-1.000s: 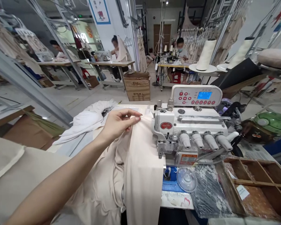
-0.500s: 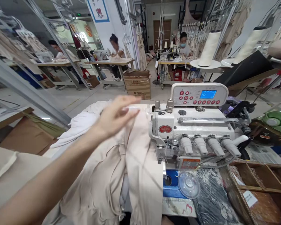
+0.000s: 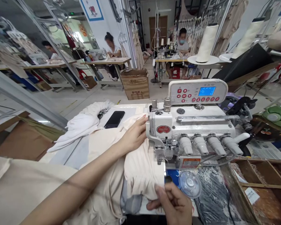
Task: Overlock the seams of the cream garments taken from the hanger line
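A beige garment piece [image 3: 142,165] lies bunched on the bed of a white overlock sewing machine [image 3: 189,125], beside its presser foot. My left hand [image 3: 134,134] rests palm down on the cloth, fingers stretched toward the machine head. At the near edge, my right hand [image 3: 175,203] pinches the garment between thumb and forefinger, its other fingers curled under. More beige cloth spreads leftward beneath my left forearm. What lies under my left palm is hidden.
A black phone [image 3: 115,119] and white cloth [image 3: 84,125] lie behind the garment. Right of the machine bed are a clear plastic disc [image 3: 190,184] and a wooden compartment tray [image 3: 267,187]. Thread cones [image 3: 207,43] stand behind. Co-workers sit at tables beyond a cardboard box [image 3: 135,86].
My left hand has come down onto the cloth next to the machine head. My right hand has come into view, gripping the near edge. The cloth is more bunched and the phone now shows.
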`<state>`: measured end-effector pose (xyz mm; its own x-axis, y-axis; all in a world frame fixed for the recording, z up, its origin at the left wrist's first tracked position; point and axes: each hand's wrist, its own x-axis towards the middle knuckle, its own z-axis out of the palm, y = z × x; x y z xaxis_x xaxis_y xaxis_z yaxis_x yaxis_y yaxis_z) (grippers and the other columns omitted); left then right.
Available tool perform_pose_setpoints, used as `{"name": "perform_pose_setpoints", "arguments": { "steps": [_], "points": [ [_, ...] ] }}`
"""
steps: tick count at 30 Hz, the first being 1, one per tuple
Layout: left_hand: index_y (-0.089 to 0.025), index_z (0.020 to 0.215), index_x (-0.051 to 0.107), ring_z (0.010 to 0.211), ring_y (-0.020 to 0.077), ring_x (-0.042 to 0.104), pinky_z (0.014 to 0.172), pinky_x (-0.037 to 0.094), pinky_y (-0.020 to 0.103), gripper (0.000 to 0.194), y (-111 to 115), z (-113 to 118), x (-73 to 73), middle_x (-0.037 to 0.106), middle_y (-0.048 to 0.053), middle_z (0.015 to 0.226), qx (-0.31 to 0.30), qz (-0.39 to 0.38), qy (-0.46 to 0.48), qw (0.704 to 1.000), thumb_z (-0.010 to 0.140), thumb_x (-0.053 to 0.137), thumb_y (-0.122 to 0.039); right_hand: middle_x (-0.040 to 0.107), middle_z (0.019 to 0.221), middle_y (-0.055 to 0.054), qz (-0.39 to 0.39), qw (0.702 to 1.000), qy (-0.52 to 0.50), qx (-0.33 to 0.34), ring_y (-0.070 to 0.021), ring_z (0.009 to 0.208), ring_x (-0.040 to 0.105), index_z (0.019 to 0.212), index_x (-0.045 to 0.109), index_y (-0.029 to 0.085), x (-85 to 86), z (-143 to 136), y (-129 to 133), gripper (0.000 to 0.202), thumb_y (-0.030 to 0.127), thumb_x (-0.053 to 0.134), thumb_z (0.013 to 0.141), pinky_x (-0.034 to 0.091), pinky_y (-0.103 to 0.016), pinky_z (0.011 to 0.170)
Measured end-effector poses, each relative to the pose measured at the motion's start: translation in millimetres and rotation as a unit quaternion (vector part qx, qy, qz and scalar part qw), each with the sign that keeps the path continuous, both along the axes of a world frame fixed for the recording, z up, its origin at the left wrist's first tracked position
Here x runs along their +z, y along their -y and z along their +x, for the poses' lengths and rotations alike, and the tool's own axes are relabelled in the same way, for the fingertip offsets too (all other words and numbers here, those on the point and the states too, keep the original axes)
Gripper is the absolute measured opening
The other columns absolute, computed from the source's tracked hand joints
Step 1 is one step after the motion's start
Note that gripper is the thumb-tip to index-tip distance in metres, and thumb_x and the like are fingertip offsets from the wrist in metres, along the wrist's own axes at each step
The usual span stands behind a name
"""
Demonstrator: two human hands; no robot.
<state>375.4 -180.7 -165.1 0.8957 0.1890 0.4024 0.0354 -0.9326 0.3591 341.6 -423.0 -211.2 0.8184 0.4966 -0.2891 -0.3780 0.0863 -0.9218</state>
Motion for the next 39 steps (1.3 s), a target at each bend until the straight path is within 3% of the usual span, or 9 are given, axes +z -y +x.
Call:
{"name": "perform_pose_setpoints", "arguments": {
  "steps": [3, 9, 15, 17, 19, 22, 24, 33, 39],
  "points": [
    [-0.022, 0.11, 0.07, 0.123, 0.0306, 0.066, 0.104, 0.059, 0.052, 0.031, 12, -16, 5.8, 0.07, 0.012, 0.125, 0.055, 0.017, 0.047, 0.997, 0.095, 0.045, -0.012, 0.074, 0.055, -0.006, 0.016, 1.0, -0.017, -0.001, -0.0201, 0.049, 0.073, 0.068, 0.072, 0.018, 7.3, 8, -5, 0.048, 0.064, 0.082, 0.074, 0.058, -0.023, 0.054],
    [-0.019, 0.126, 0.061, 0.104, 0.0233, 0.073, 0.094, 0.063, 0.036, 0.033, 81, -88, -4.8, 0.076, 0.011, 0.108, -0.184, -0.034, 0.133, 0.973, 0.095, 0.051, -0.019, 0.073, 0.058, -0.003, 0.042, 0.999, 0.018, -0.023, -0.0163, 0.05, 0.069, 0.07, 0.071, 0.017, -5.0, 7, -5, 0.043, 0.059, 0.081, 0.079, 0.057, -0.022, 0.052],
    [-0.015, 0.124, 0.064, 0.105, 0.0198, 0.071, 0.113, 0.051, 0.041, 0.035, 83, -85, -25.1, 0.076, 0.011, 0.108, -0.147, 0.017, 0.153, 0.977, 0.09, 0.059, -0.011, 0.073, 0.056, -0.003, 0.053, 0.996, 0.061, 0.026, -0.016, 0.042, 0.067, 0.071, 0.072, 0.017, -16.2, 13, -4, 0.042, 0.054, 0.069, 0.093, 0.059, -0.023, 0.047],
    [-0.017, 0.121, 0.067, 0.103, 0.0194, 0.072, 0.112, 0.052, 0.042, 0.032, 74, -80, -25.4, 0.077, 0.009, 0.106, -0.159, 0.004, 0.161, 0.974, 0.09, 0.06, -0.012, 0.074, 0.06, -0.002, 0.022, 0.98, 0.197, -0.012, -0.0157, 0.046, 0.069, 0.078, 0.074, 0.019, -16.9, 19, 2, 0.029, 0.04, 0.068, 0.097, 0.061, -0.023, 0.05],
    [-0.02, 0.118, 0.069, 0.103, 0.0194, 0.073, 0.112, 0.051, 0.043, 0.029, 67, -79, -25.1, 0.077, 0.008, 0.105, -0.18, -0.012, 0.164, 0.97, 0.091, 0.06, -0.013, 0.075, 0.075, -0.003, -0.013, 0.899, 0.43, -0.076, -0.016, 0.062, 0.073, 0.089, 0.076, 0.021, -16.4, 27, 8, 0.008, 0.022, 0.07, 0.094, 0.062, -0.022, 0.058],
    [-0.02, 0.113, 0.071, 0.102, 0.0192, 0.074, 0.113, 0.05, 0.043, 0.025, 62, -81, -26.0, 0.078, 0.007, 0.102, -0.205, -0.046, 0.164, 0.964, 0.091, 0.061, -0.012, 0.066, 0.108, -0.01, -0.067, 0.717, 0.687, -0.099, -0.0213, 0.097, 0.069, 0.107, 0.075, 0.019, -13.6, 39, 12, 0.026, 0.004, 0.061, 0.091, 0.063, -0.032, 0.078],
    [-0.019, 0.113, 0.072, 0.102, 0.02, 0.074, 0.114, 0.05, 0.044, 0.025, 61, -82, -26.8, 0.079, 0.008, 0.102, -0.214, -0.061, 0.16, 0.962, 0.09, 0.065, -0.012, 0.058, 0.118, -0.012, -0.099, 0.663, 0.737, -0.082, -0.0237, 0.109, 0.062, 0.108, 0.073, 0.017, -11.2, 45, 12, 0.035, -0.003, 0.052, 0.09, 0.059, -0.038, 0.087],
    [-0.023, 0.103, 0.078, 0.094, 0.0219, 0.074, 0.094, 0.059, 0.041, 0.022, 35, -62, -11.1, 0.08, 0.007, 0.096, -0.245, -0.07, 0.116, 0.96, 0.089, 0.064, -0.013, 0.055, 0.118, -0.011, -0.094, 0.676, 0.726, -0.08, -0.0215, 0.105, 0.06, 0.112, 0.071, 0.018, -19.7, 55, 2, 0.04, -0.007, 0.048, 0.09, 0.055, -0.034, 0.084],
    [-0.023, 0.065, 0.075, 0.085, 0.025, 0.073, 0.081, 0.061, 0.042, 0.022, -16, 10, -10.4, 0.075, 0.005, 0.072, -0.132, -0.187, 0.038, 0.973, 0.083, 0.063, -0.027, 0.057, 0.117, -0.009, -0.094, 0.677, 0.726, -0.077, -0.0208, 0.099, 0.063, 0.136, 0.065, 0.025, -35.4, 58, 3, 0.057, -0.006, 0.051, 0.09, 0.056, -0.033, 0.076]
  ]
}}
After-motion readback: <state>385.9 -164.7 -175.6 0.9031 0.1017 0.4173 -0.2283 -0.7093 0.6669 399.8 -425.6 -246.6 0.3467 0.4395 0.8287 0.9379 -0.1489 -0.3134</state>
